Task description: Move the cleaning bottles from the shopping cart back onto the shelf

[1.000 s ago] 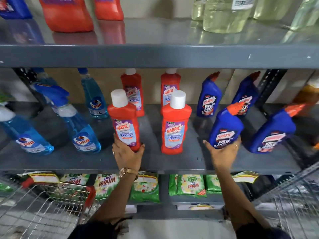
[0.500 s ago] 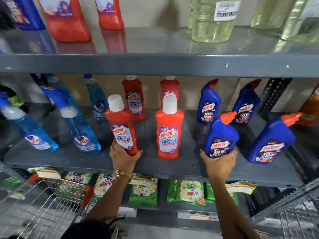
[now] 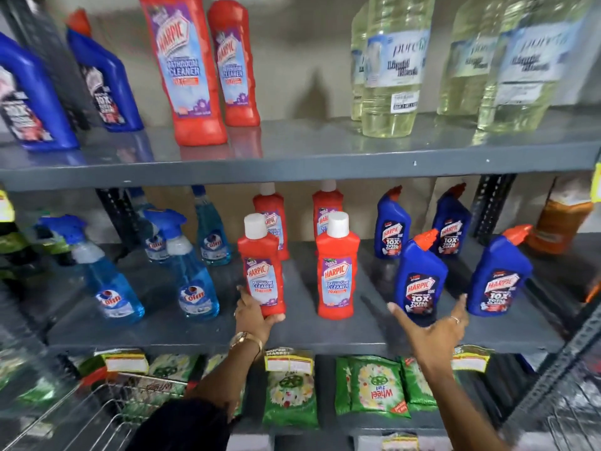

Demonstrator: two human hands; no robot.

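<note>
The left hand (image 3: 257,315) grips the base of a red bottle (image 3: 262,271) that stands upright on the middle shelf (image 3: 292,333). The right hand (image 3: 432,330) is open with fingers spread wide, holding nothing, just in front of a blue bottle (image 3: 419,281) standing on the same shelf. The wire cart (image 3: 97,415) is at the lower left, under the shelf edge.

Under the grey middle shelf, green Wheel detergent packets (image 3: 377,387) lined up side by side, 1 more (image 3: 290,395) further left. Yellow price tags (image 3: 288,362) hung along the shelf edge above them. At far right of the middle level, an orange container (image 3: 561,224), blurred. At far left, dark green-labelled items (image 3: 14,242), too blurred to identify.
</note>
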